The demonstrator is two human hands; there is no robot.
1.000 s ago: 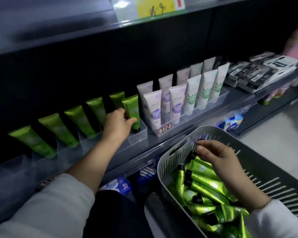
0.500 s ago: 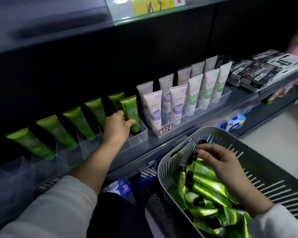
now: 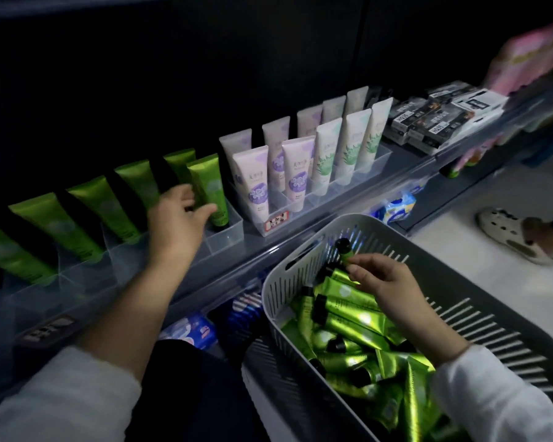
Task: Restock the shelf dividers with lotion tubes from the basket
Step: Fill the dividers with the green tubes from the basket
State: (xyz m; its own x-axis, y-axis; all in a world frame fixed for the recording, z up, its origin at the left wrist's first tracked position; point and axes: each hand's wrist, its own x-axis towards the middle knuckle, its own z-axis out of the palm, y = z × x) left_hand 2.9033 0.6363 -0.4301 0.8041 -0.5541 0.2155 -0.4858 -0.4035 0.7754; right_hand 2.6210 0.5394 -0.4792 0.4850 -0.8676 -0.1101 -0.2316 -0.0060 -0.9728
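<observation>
i see the left hand [image 3: 178,218] spread loose beside the front green tube [image 3: 208,189], which stands in the clear divider [image 3: 229,232]; it holds nothing. the right hand [image 3: 388,283] pinches a capped tube [image 3: 345,250] above the pile [image 3: 358,317] in the basket [image 3: 296,266].

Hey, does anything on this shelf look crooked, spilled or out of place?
Nothing spilled or damaged. The green tubes lean back in their clear dividers, while the pale tubes stand straighter. The dark boxes lie stacked unevenly.
</observation>
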